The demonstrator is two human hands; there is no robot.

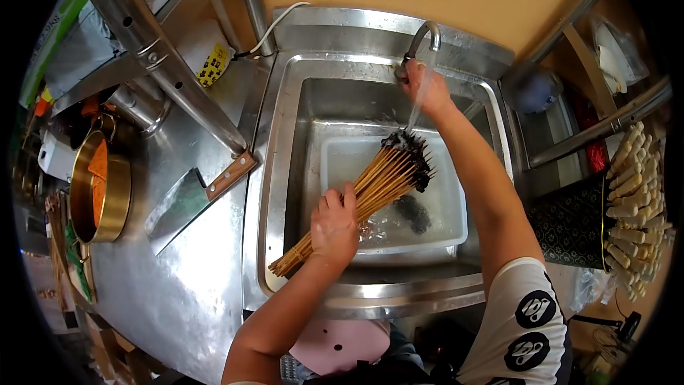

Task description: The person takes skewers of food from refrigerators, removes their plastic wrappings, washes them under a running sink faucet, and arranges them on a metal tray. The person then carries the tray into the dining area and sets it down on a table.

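My left hand (335, 224) is closed round a thick bundle of thin wooden skewers (370, 189), which slants across the steel sink (306, 110). The bundle's dark, charred-looking ends (410, 157) point up and right, under a stream of water. At the back rim, my right hand (425, 87) is closed on the base of the curved metal faucet (425, 31), by its handle. Below the bundle, a translucent white tub (456, 203) holds water with a dark patch in it.
A cleaver (178, 203) with a wooden handle lies on the steel counter (192, 285) left of the sink. Farther left is a brass-coloured pot (120, 196). Right of the sink, a dark patterned container (570, 224) holds many pale sticks. Metal posts frame both sides.
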